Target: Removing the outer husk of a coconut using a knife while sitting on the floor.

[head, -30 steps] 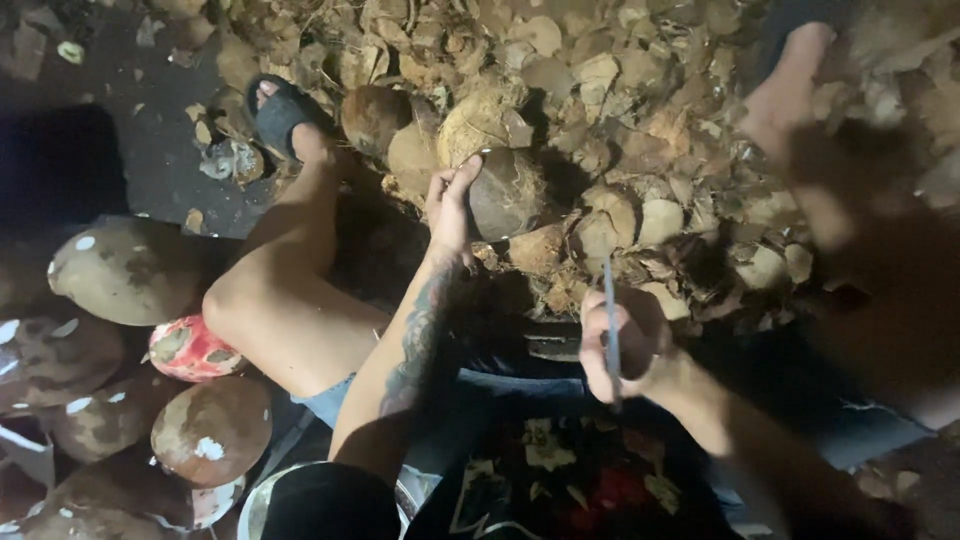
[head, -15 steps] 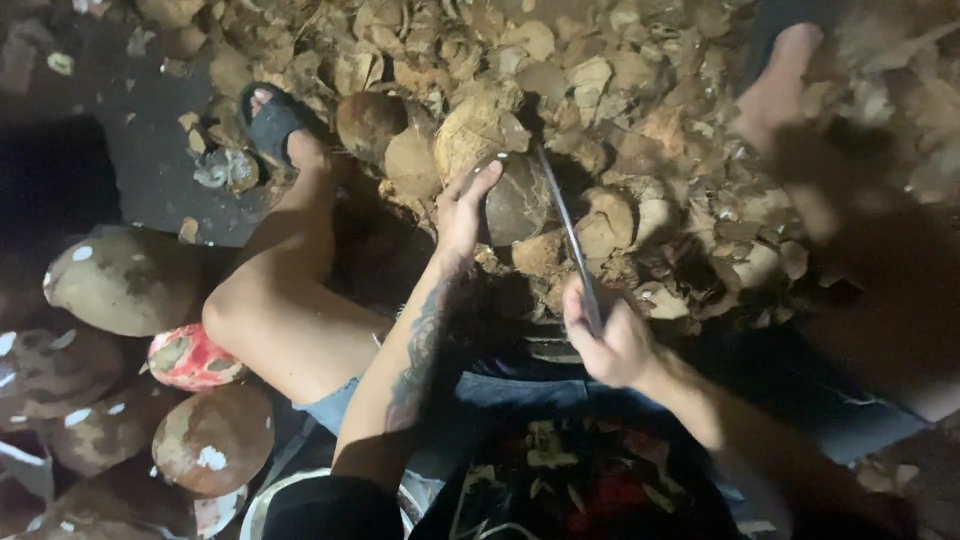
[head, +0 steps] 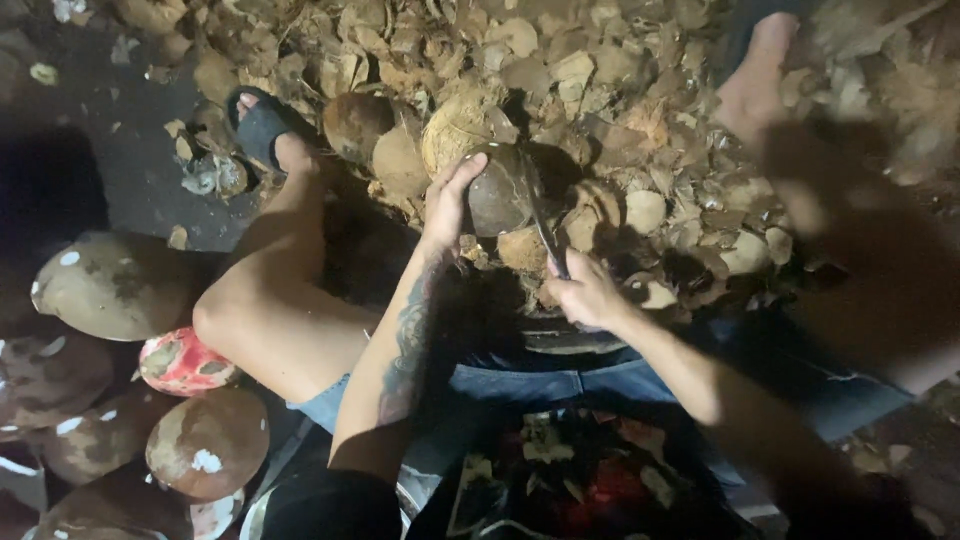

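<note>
My left hand (head: 447,205) rests on the left side of a dark round coconut (head: 497,195) and steadies it on the husk pile. A long knife (head: 535,215) is gripped in my right hand (head: 588,290), and its blade lies against the coconut's right side. My left forearm is tattooed. My bent left leg, with a dark sandal (head: 262,125) on the foot, lies to the left of the coconut.
A heap of brown husk pieces (head: 600,90) covers the ground ahead. Several whole coconuts (head: 110,285) are stacked at the left, with a red and white ball-like thing (head: 182,362) among them. My right bare foot (head: 755,80) rests on the husks at the upper right.
My right hand has swung the knife down from upright until the blade meets the coconut. My left hand has stayed on the coconut.
</note>
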